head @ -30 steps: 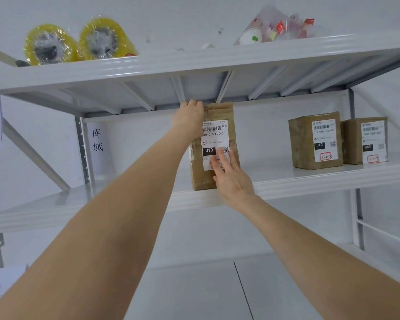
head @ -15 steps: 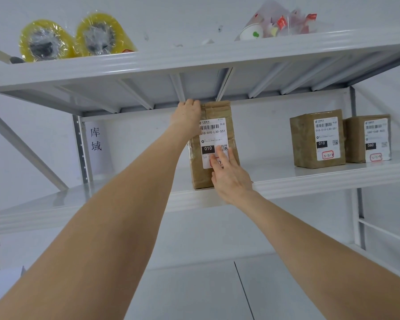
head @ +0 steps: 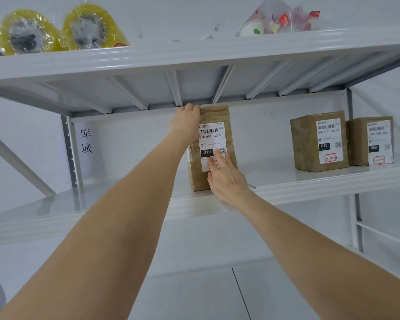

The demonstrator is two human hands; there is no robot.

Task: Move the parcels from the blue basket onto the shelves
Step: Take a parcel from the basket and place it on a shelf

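A tall brown parcel [head: 218,115] with a white label marked 010 stands upright on the middle white shelf [head: 310,181]. My left hand [head: 186,122] grips its top left corner, just under the upper shelf [head: 194,54]. The straight fingers of my right hand [head: 226,181] press flat on the lower part of the label. Two more brown labelled parcels [head: 304,144] [head: 357,142] stand side by side on the same shelf to the right. The blue basket is out of view.
Two wrapped yellow tape rolls [head: 26,31] [head: 90,26] and a clear bag with a paper cup [head: 277,19] lie on the upper shelf. A paper sign [head: 86,140] hangs by the left upright [head: 71,153]. Bare shelf stretches left of the held parcel.
Both hands stay on the parcel in the same places. Only the view shifts slightly.
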